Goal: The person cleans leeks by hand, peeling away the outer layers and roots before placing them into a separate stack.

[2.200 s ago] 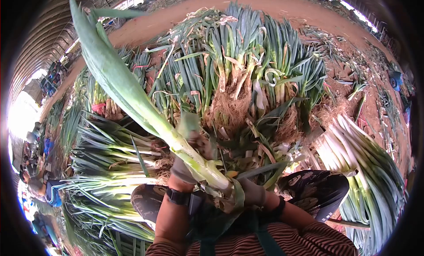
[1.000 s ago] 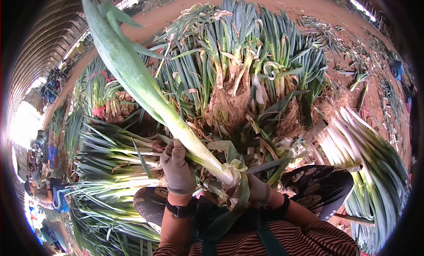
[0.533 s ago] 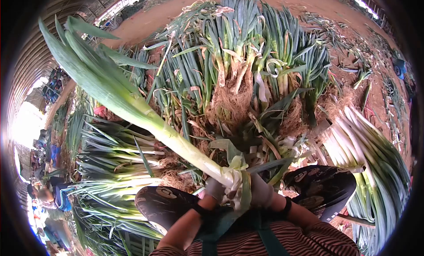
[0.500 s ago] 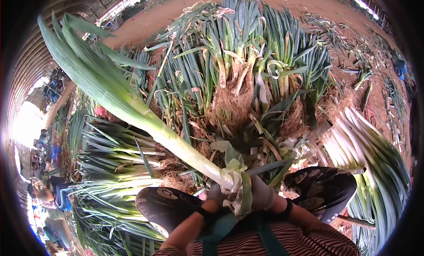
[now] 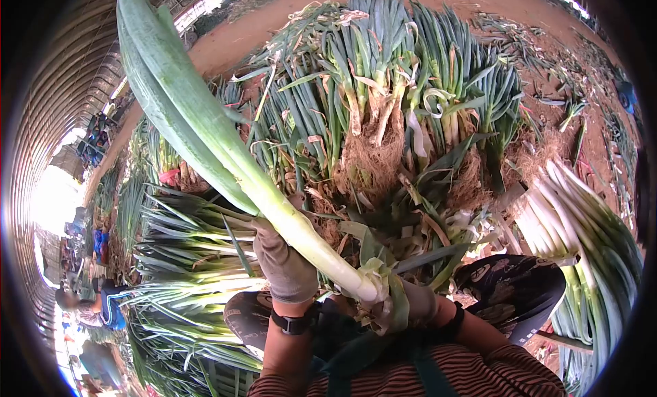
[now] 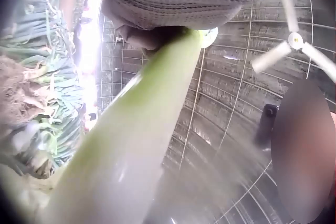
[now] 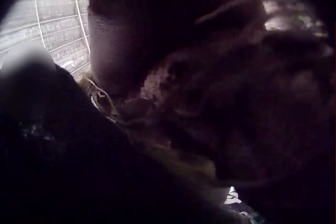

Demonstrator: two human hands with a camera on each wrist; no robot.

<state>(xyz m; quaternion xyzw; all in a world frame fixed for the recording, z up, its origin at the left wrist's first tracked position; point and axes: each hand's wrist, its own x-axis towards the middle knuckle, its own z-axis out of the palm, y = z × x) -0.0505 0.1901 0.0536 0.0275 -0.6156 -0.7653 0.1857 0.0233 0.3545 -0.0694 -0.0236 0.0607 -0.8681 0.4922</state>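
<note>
A single large leek (image 5: 308, 239) lies slantwise before the person, its long axis running from the leafy tips, at the far left, down to the pale base, at the near right. The left hand (image 5: 286, 267), in a knitted glove, is beside the pale stem on its left side, partway between the leaves and the base. Its fingers bend round behind the stalk and have hold of it, with part of them hidden there. The right hand (image 5: 421, 302) is much nearer the base, just to the right of it, where torn outer sheaths (image 5: 398, 304) fold and hang around the stem's end. Those sheaths cover its fingers, and the right wrist view is too dark, so how far they are closed, and on what, cannot be told. The relation that seems to matter most is this: the ragged base points towards the right hand and the lap, while the left hand sits higher up the stem and the heavy leaves reach well beyond it, up and away
</note>
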